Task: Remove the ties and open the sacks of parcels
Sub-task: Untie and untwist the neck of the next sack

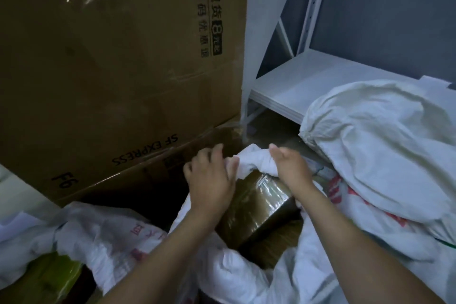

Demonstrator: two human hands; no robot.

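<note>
White woven sack point(234, 276) lies directly under my hands, its mouth loose and no tie that I can see on it. My left hand point(212, 180) and right hand point(290, 168) both grip the bunched rim flap point(254, 158). Left fingers point(204, 155) curl over its left side, right fingers point(276, 149) pinch its right side, and the flap sits between them. Taped brown parcel point(259, 202) is just below the fingers on my side, tilted with a corner up toward the flap. Its long axis I cannot tell, as it is half covered.

I judge the next move is to spread the rim outward and down off the parcel.

Second sack point(370, 145) lies to the right of and beyond the right fingers, with its cinched neck point(306, 132) pointing at them. The right hand is nearer. The tie itself is too small to make out. SF Express carton point(111, 61) stands beyond the left fingers.
</note>
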